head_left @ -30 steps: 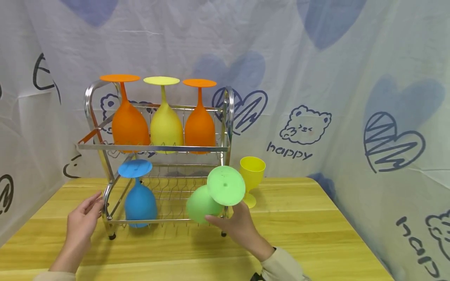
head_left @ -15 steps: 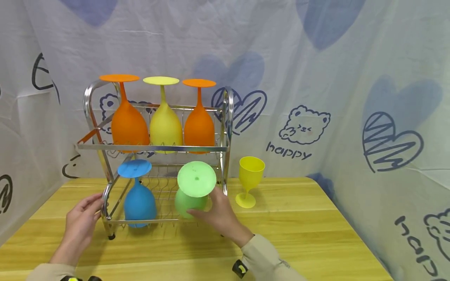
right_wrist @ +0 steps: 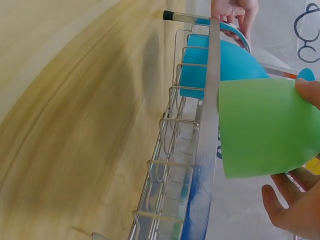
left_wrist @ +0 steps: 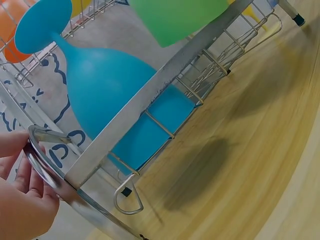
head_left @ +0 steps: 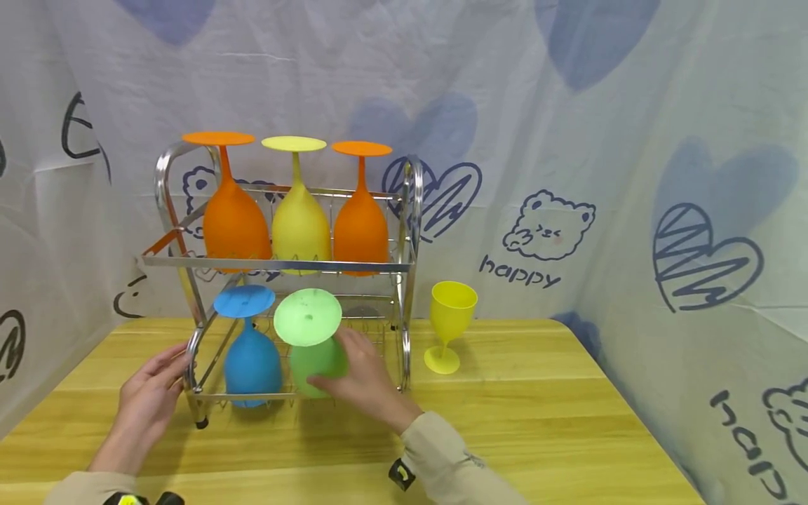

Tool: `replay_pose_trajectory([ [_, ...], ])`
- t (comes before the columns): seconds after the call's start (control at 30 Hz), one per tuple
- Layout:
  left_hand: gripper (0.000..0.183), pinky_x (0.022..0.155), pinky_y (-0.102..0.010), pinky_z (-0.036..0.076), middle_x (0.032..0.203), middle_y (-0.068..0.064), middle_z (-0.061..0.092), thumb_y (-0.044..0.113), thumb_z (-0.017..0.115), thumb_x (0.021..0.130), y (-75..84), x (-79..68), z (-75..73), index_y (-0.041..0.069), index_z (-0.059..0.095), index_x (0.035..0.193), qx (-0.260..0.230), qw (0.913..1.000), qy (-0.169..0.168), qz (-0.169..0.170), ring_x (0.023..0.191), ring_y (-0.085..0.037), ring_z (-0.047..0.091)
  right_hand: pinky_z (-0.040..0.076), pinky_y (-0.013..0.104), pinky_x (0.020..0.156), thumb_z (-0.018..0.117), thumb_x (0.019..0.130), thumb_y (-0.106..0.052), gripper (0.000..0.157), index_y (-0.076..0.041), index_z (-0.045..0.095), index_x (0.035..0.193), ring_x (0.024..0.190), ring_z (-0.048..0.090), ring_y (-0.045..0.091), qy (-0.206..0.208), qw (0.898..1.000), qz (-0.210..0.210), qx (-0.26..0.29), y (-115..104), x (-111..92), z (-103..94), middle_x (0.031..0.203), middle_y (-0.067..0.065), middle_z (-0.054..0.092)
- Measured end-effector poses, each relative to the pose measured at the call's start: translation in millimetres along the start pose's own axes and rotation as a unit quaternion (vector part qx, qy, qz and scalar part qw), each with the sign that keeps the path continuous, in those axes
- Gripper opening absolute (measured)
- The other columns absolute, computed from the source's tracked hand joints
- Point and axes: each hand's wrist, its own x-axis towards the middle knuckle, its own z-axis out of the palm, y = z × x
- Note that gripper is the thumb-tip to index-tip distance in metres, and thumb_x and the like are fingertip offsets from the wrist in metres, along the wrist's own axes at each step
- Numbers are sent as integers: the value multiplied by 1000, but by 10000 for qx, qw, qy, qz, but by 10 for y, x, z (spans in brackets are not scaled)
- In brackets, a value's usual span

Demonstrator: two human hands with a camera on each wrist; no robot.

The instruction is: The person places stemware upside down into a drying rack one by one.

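An upside-down green goblet [head_left: 315, 365] is in my right hand [head_left: 360, 375], thumb in front and fingers round the far side of its bowl. It overlaps the lower tier of a two-tier metal dish rack [head_left: 278, 266], just right of a blue goblet [head_left: 252, 365] standing rim-down there. In the right wrist view the green goblet's [right_wrist: 270, 127] rim is close to the rack's front bar. My left hand [head_left: 150, 393] grips the curved left side tube of the rack. The left wrist view shows its thumb and fingers [left_wrist: 35, 180] around that tube.
On the upper tier, two orange goblets [head_left: 236, 224] and a pale yellow goblet [head_left: 301, 228] stand rim-down. A yellow goblet [head_left: 452, 315] stands upright on the wooden table [head_left: 536, 421], right of the rack. A printed cloth [head_left: 568, 140] hangs behind.
My right hand has carried the green goblet leftward from the rack's right end to beside the blue goblet, and it is now more upright. The left hand stays on the rack.
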Motion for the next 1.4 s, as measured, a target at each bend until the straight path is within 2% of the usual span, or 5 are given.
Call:
replay_pose_trajectory([
  [0.2,22,73,-17,51,97,7,66,1,62,93,1,-1,10,18,75,99,-119,9999,-16,0,87,-6,61,46,44,96,83,76,-29,74,-10,49,139,120,49,22,-125,9984,525,135,-43,110,65,134,6,53],
  [0.63,23,70,-19,51,95,6,68,-1,62,92,-16,3,24,16,75,99,-311,9995,-35,53,85,-8,62,52,37,87,82,77,-32,78,-10,46,143,114,53,24,-425,9930,1083,187,105,232,269,131,9,54],
  [0.87,23,69,-19,51,94,5,68,-2,62,92,-30,15,13,15,75,99,-362,9992,-64,131,84,-9,62,53,30,83,81,78,-34,78,-6,46,142,110,56,22,-533,9926,1043,335,182,247,354,129,9,57],
  [1.27,23,70,-19,51,94,4,68,-3,62,92,-21,17,5,15,75,99,-426,9990,-69,111,84,-9,63,52,33,87,76,82,-41,79,-5,42,144,112,56,23,-696,9919,1057,104,200,255,391,132,9,56],
  [1.4,23,70,-19,51,93,4,68,-3,61,92,-30,19,0,14,75,99,-424,9990,-79,127,84,-9,63,50,40,92,75,83,-44,85,-4,37,147,118,53,28,-708,9906,1169,47,200,235,387,137,12,52],
])
